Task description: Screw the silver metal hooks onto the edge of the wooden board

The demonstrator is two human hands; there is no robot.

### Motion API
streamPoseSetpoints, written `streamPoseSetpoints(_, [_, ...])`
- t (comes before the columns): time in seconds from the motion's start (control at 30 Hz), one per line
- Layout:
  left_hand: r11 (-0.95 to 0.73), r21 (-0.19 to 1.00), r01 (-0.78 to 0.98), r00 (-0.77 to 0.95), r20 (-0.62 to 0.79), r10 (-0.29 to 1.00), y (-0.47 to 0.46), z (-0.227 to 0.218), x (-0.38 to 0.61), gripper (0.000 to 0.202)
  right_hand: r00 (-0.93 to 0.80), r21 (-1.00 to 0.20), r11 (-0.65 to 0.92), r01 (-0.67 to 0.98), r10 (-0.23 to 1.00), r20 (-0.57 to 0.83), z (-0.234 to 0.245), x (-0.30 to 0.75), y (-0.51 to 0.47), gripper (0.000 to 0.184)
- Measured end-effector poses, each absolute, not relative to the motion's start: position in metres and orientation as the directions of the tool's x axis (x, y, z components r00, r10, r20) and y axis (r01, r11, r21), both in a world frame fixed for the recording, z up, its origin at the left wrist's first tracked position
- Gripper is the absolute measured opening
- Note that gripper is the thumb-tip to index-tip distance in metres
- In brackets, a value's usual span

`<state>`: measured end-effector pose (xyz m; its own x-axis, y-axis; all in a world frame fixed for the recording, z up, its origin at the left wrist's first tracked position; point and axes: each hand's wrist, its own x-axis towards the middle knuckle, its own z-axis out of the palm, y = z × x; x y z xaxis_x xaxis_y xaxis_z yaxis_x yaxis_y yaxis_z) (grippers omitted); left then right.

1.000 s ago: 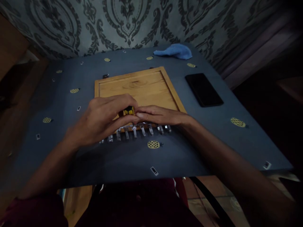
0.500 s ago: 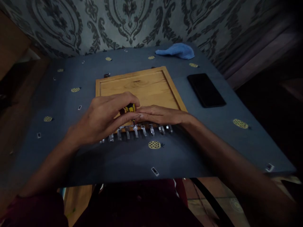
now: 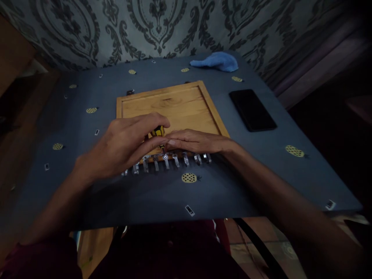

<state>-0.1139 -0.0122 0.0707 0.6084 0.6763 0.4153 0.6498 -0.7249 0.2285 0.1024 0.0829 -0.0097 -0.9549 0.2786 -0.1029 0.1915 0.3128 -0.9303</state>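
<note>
My left hand (image 3: 123,143) is closed around a screwdriver (image 3: 158,131) with a yellow and black handle. The screwdriver stands nearly upright, its lower end at one of several silver metal hooks (image 3: 166,162) lined up along the near edge of a framed wooden board (image 3: 180,106). My right hand (image 3: 197,141) lies flat over the board's near part, fingers stretched out to the left. Its fingertips meet the left thumb beside the screwdriver and partly hide the tool's lower end.
The board rests on a table with a dark blue, pineapple-printed cover (image 3: 139,201). A black phone (image 3: 252,110) lies right of the board, and a blue cloth (image 3: 219,62) lies at the back. A patterned wall covering (image 3: 186,27) rises behind the table.
The screwdriver handle and my left hand have shifted very slightly, while the grip stays the same. My right hand keeps its place on the board.
</note>
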Motion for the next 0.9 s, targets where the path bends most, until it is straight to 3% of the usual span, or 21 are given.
streamPoseSetpoints(0.63, [-0.748, 0.247, 0.616, 0.622, 0.430, 0.654, -0.016, 0.076, -0.114, 0.022, -0.950, -0.935, 0.306, 0.181, 0.301, -0.086, -0.012, 0.103, 0.084, 0.047])
streamPoseSetpoints(0.8, [-0.619, 0.302, 0.725, 0.464, 0.451, 0.762, -0.023, 0.087, -0.117, 0.022, -0.945, -0.937, 0.280, 0.211, 0.304, -0.122, -0.014, 0.103, 0.084, 0.047])
streamPoseSetpoints(0.9, [-0.617, 0.266, 0.741, 0.479, 0.435, 0.762, -0.023, 0.089, -0.120, 0.023, -0.952, -0.953, 0.250, 0.172, 0.292, -0.095, -0.017, 0.103, 0.085, 0.047])
